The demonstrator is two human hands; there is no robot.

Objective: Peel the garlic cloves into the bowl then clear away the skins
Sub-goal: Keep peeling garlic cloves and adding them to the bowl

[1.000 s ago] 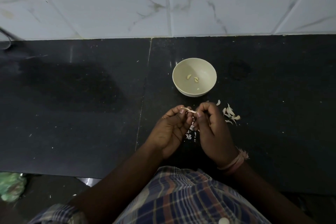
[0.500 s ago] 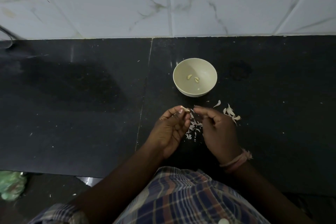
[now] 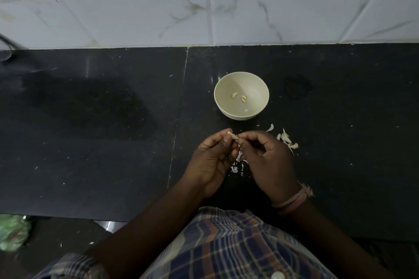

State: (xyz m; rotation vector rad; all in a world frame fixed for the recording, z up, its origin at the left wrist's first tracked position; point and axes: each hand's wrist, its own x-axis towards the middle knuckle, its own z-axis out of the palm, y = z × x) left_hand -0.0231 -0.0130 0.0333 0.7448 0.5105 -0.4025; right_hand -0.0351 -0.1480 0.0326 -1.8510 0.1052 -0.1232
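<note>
My left hand pinches a small pale garlic clove between thumb and fingertips, just in front of the cream bowl. My right hand is beside it with curled fingers, its fingertips meeting the clove's right end. Two peeled cloves lie at the bottom of the bowl. Unpeeled garlic cloves lie in a small heap on the black counter to the right of my right hand. Torn skins lie scattered on the counter between and under my hands.
The black stone counter has a seam running down just left of my hands. A white marble-tiled wall stands behind it. A green plastic bag lies below the counter's front edge at the left.
My hands drew slightly apart and then stayed close, the right one still working at the clove's end. More skin bits show on the counter between them.
</note>
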